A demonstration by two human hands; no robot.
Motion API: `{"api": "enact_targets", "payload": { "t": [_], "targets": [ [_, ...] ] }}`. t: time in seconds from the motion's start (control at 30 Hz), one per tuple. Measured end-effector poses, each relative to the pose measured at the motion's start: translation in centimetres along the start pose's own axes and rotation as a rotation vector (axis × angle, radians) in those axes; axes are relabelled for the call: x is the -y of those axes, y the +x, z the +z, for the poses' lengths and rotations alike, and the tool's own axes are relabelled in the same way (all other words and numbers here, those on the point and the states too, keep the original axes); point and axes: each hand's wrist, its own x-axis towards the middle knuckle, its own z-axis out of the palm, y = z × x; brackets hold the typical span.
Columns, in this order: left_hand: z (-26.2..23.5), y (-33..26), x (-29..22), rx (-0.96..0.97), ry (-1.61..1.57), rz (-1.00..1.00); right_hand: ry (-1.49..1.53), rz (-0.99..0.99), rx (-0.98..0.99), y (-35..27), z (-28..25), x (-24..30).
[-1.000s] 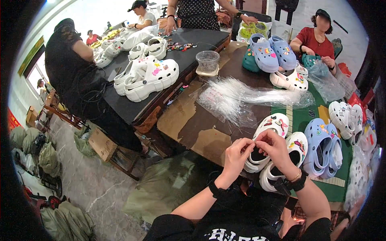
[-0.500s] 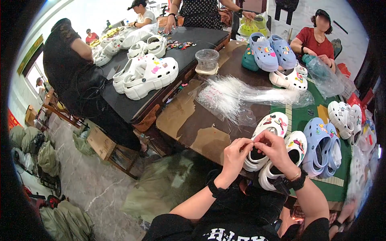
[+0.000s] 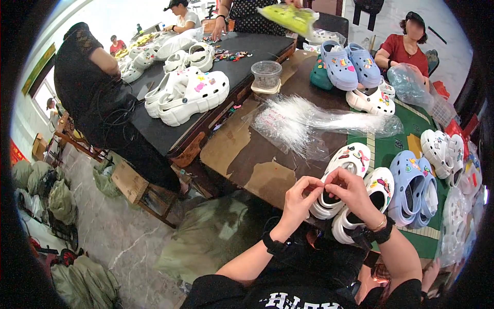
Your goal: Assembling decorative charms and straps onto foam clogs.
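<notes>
My left hand [image 3: 297,202] and my right hand [image 3: 351,191] meet fingertip to fingertip over a pair of white clogs. Thumb and forefinger of each hand are pinched together; whatever they hold is too small to make out. Beneath them, the left white clog [image 3: 355,153] carries colourful charms on its toe and is partly covered by my fingers. My right wrist crosses over the other white clog [image 3: 380,181], which has charms too. A light-blue pair of clogs [image 3: 403,169] stands just right of these.
Beyond my hands lies a plastic bag of clear thin strands [image 3: 288,123], with a round clear tub [image 3: 266,77] behind it. More blue clogs [image 3: 339,72] stand farther back. A black-topped table [image 3: 239,49] holds white clogs [image 3: 198,98]. Other people sit and stand around.
My hands keep almost the same pinch. At the back, a person's hand has lifted a yellow-green bag up and leftward. The seated person in red has shifted a clear bag around a teal item.
</notes>
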Motion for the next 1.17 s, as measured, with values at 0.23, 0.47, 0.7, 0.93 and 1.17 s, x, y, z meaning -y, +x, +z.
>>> {"api": "enact_targets", "payload": {
  "t": [0.23, 0.47, 0.7, 0.93, 1.17],
  "targets": [
    [0.9, -0.1, 0.4, -0.082, 0.016, 0.054, -0.009, -0.009, 0.014, -0.2, -0.2, -0.1],
    [1.3, 0.1, 0.1, -0.068, -0.014, 0.072, -0.004, 0.026, 0.013, -0.4, -0.3, -0.3],
    [1.4, -0.1, 0.5, -0.11, -0.066, 0.066, 0.001, -0.023, 0.023, -0.1, 0.3, -0.3],
    [1.1, -0.3, -0.3, -0.082, -0.119, -0.015, -0.191, -0.163, 0.035, 0.0, 0.0, -0.9],
    [1.1, -0.7, 0.1, 0.01, 0.356, 0.277, -0.423, -0.263, 0.057, -2.5, -0.6, -1.0]
  ]
}}
